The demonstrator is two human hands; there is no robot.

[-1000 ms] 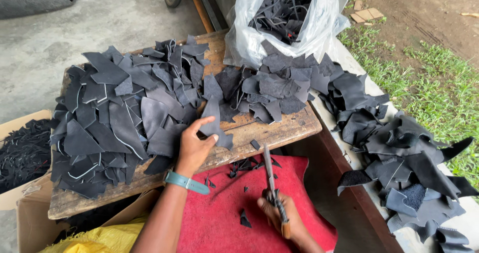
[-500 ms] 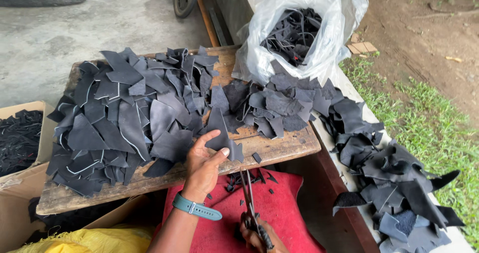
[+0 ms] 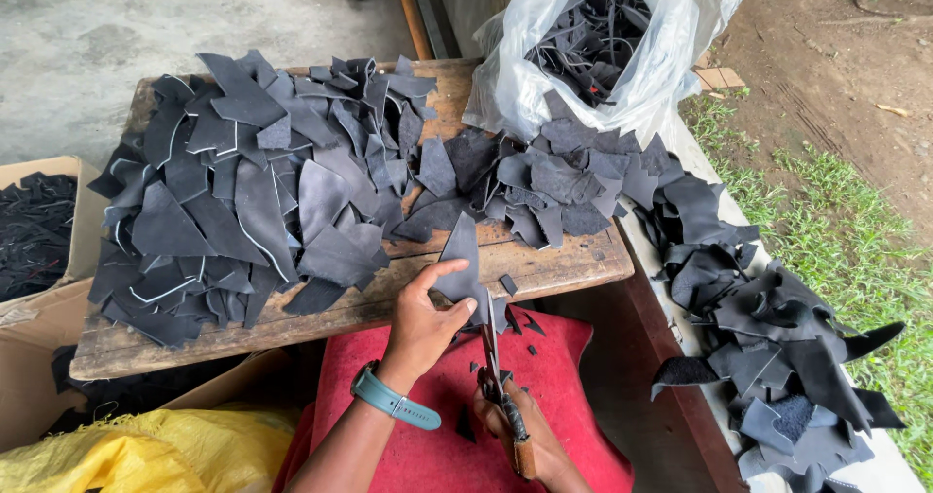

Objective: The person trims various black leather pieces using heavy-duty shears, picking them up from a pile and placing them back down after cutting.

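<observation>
Left fingers (image 3: pixel 449 277): we pinch a dark leather scrap (image 3: pixel 463 260), matte and pointed, its long axis running up and away from us, just over the near edge of the counter (image 3: pixel 544 264).
Right hand (image 3: pixel 530 433): we grip the scissors (image 3: pixel 496 376) closed-fisted, blades rising to the scrap's lower edge.
Nearer hand: the left.
On the counter: a heap of grey-black offcuts (image 3: pixel 253 192); beyond, a clear plastic bag (image 3: pixel 622 46).
Below: a red cloth (image 3: pixel 544 376).

A worn wooden table (image 3: pixel 544 269) stands on a grey concrete floor (image 3: pixel 87 36) in even daylight. To the right lie bare earth (image 3: pixel 836 55) and a strip of grass (image 3: pixel 855 250) (the green runs along a pale ledge). Cardboard boxes (image 3: pixel 39 328) sit at the left.
</observation>
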